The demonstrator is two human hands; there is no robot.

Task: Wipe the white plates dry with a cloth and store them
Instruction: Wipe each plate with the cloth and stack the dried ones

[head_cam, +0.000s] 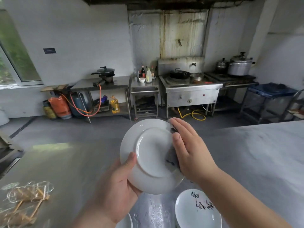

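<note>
My left hand [118,183] grips a white plate [148,155] by its lower left rim, underside toward me, held up over the steel counter. My right hand [185,148] lies flat against the plate's right side and presses a dark cloth [171,160] onto it; only scraps of the cloth show beneath the palm and fingers. Below, a stack of white plates [195,209] with black writing on the top one rests on the counter. Another white plate's rim [126,222] peeks in at the bottom edge.
The steel counter [69,165] carries water drops near the stack and a wire-and-wood rack [24,201] at the left. A second worktop [263,153] extends on the right. Across the floor stand a wok stove [189,86], gas cylinders [60,106] and pots.
</note>
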